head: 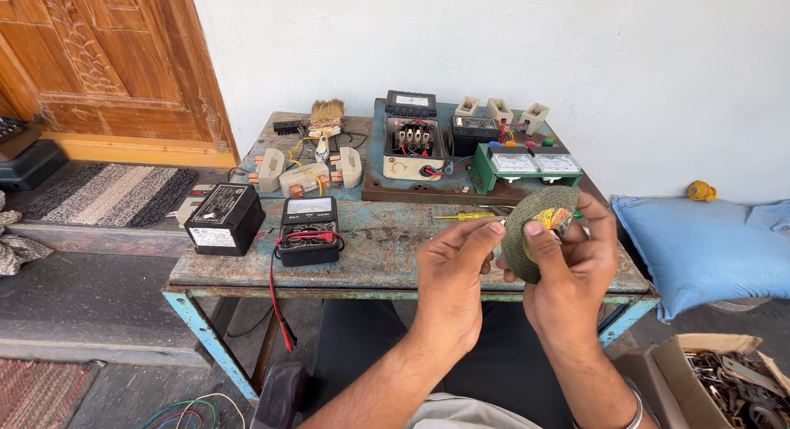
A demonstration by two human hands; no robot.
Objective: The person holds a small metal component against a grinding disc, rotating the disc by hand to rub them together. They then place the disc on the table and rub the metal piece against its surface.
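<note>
White wall (494,42) behind a worn blue metal table (370,268); carved wooden door (107,58) left.

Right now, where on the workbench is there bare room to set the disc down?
Bare top lies along the front edge of the bench, between the black multimeter and the left hand, below the yellow screwdriver. The back is crowded: coils, brush, starter box and green meters. Both hands hold the disc, the right hand gripping it.
</note>
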